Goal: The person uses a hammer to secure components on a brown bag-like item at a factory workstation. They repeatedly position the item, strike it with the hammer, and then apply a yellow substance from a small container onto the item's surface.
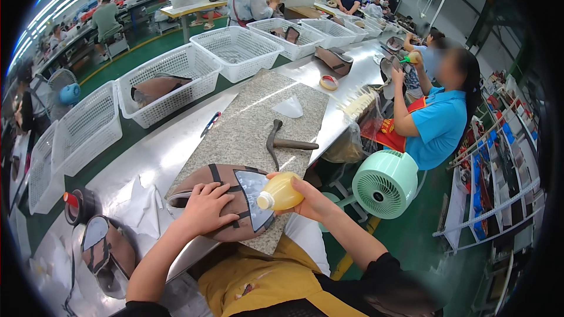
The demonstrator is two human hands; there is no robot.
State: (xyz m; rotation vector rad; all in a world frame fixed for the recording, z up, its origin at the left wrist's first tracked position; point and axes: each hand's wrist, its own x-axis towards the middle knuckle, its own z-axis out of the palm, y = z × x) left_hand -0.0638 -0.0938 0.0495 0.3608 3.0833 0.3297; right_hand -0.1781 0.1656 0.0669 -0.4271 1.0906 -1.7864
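Note:
My left hand lies with spread fingers on a brown shoe upper with black strips and a pale grey-blue panel. My right hand grips a squeeze bottle of yellowish liquid, tilted with its white cap over that panel. Whether the cap touches the panel I cannot tell. Under the upper is a speckled stone slab. A hammer with a curved dark head rests on it beyond the bottle, and farther off lies a translucent white piece.
White plastic baskets line the table's far side, one holding a brown upper. Another upper and a dark round container sit at left. A green fan stands at right, near a co-worker in blue.

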